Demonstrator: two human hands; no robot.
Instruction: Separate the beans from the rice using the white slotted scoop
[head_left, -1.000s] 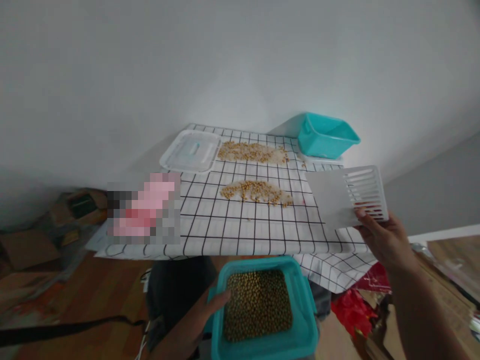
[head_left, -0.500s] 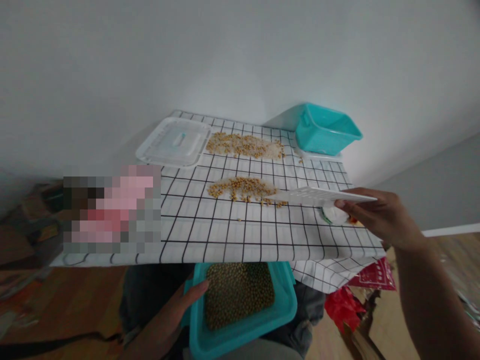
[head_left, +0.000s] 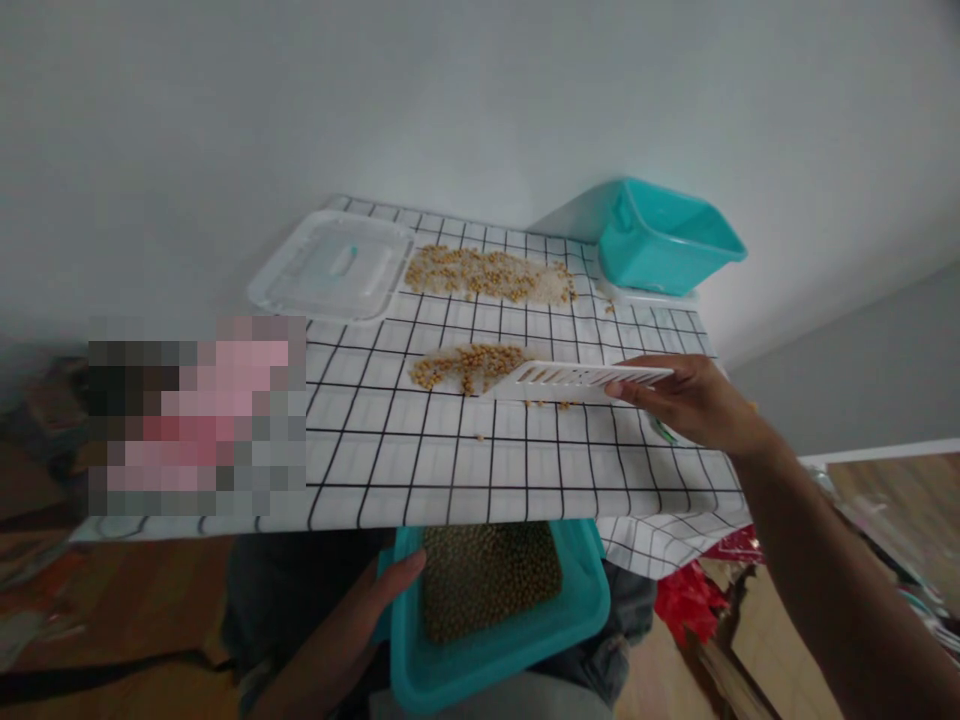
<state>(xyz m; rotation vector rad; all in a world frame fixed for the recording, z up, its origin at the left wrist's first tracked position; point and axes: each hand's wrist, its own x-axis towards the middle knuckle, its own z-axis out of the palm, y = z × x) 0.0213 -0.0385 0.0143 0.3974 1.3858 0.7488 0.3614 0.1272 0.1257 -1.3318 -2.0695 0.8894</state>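
Head camera view, looking down over a small table covered in a white cloth with a black grid pattern (head_left: pixel 450 470), set against a pale wall. The right hand (head_left: pixel 694 400) reaches in from the lower right, its fingers closed in a pinch on the near end of a white slotted plastic scoop (head_left: pixel 574 380). The scoop lies almost flat and low over the cloth, and its far edge meets the right end of the nearer pile of soybeans mixed with rice (head_left: pixel 465 365), which sits mid-table. A few loose beans lie scattered just in front of the scoop. A second, longer pile of beans and rice (head_left: pixel 491 275) lies further back, near the wall. To its left rests a clear plastic lid (head_left: pixel 330 268), flat on the cloth. At the back right corner stands an empty teal tub (head_left: pixel 667 240), tilted, on a white base. Below the table's near edge, the left hand (head_left: pixel 360 625) grips the left rim of a teal container (head_left: pixel 495 640) with the thumb hooked over the edge; it is held at lap level, partly tucked under the tabletop, and filled with soybeans (head_left: pixel 487 580). A blurred pink patch covers the table's left side. Red packaging (head_left: pixel 686 610) and clutter lie on the floor to the right.
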